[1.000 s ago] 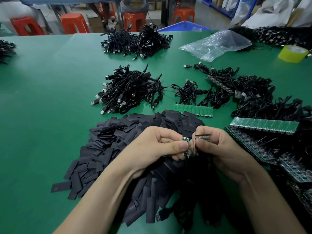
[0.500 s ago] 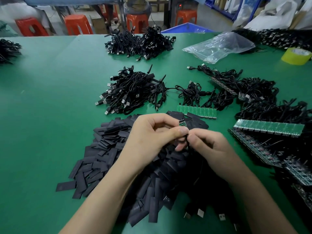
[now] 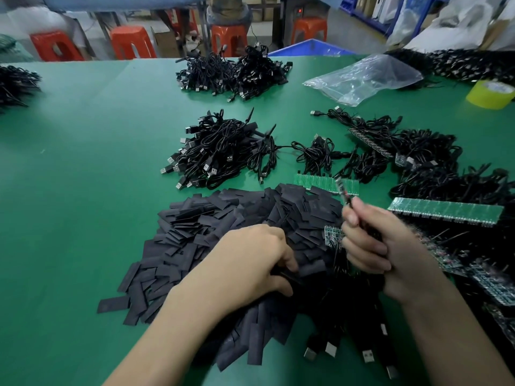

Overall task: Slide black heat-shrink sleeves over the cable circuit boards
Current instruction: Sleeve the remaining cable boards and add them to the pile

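Heat-shrink sleeves [image 3: 211,240] lie in a loose black heap on the near half of the green table [image 3: 83,190], under and to the left of my hands. Nearest me, the USB plugs [image 3: 330,349] of the cable bunch [image 3: 345,299] point my way.

My left hand [image 3: 250,263] sits knuckles-up on the heap with its fingers curled down among the sleeves. The fingertips are hidden, so I cannot tell whether one is pinched.

Just to its right, my right hand [image 3: 370,246] is closed round the cable bunch. A small circuit board [image 3: 333,236] juts from that fist toward the left. A second board [image 3: 341,188], blurred, sticks up beyond the thumb.

The lower board's free end faces the left hand, right of those fingers and slightly farther off. I judge the left hand should carry a sleeve rightward, mouth first, in line with the board. The fist hides much of the board, so I am unsure of its long axis.

Farther off lie green board strips [image 3: 446,211], cable bundles [image 3: 223,151], a plastic bag [image 3: 362,76] and a yellow tape roll [image 3: 490,94].
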